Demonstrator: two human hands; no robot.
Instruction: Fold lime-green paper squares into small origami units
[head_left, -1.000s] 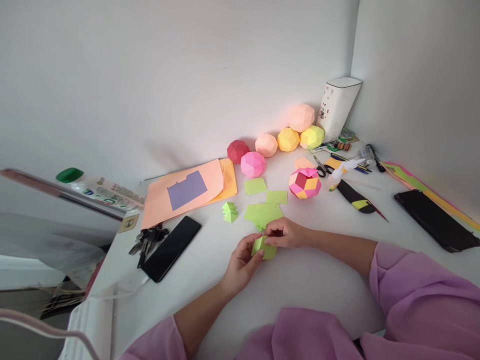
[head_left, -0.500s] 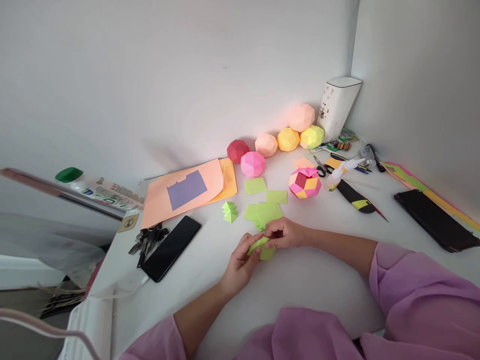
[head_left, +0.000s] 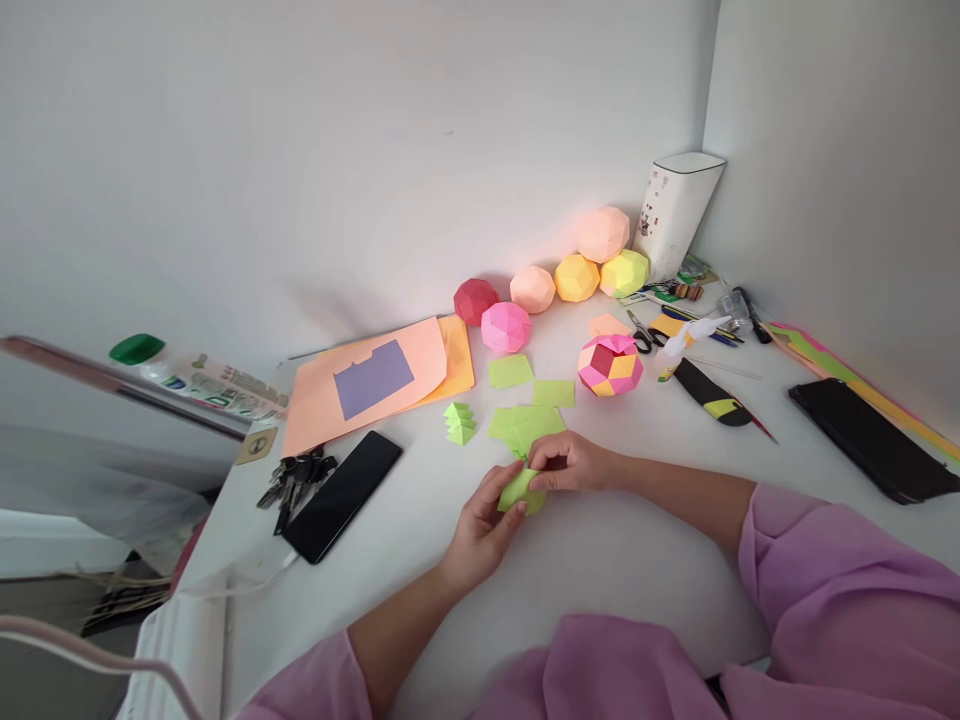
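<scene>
A small green paper piece (head_left: 520, 489) is held between both hands over the near part of the desk. My left hand (head_left: 480, 528) grips its left side, thumb below and fingers above. My right hand (head_left: 568, 462) pinches its upper right edge; part of the paper is hidden by the fingers. Just beyond lie overlapping green paper sheets (head_left: 536, 425), with another green sheet (head_left: 553, 393) and one more behind. Left of these stands a stack of folded green pieces (head_left: 460, 424).
Faceted paper balls, among them a pink one (head_left: 505, 327), line the wall. A multicoloured ball (head_left: 610, 366) stands by a glue bottle (head_left: 682, 347) and scissors (head_left: 640, 335). Keys (head_left: 298, 482) and a black phone (head_left: 343, 497) lie left; a black case (head_left: 870, 438) lies right.
The green paper has turned slightly in my fingers, and more of its face shows. My left thumb has slid a little right and down; my right hand has barely moved.
</scene>
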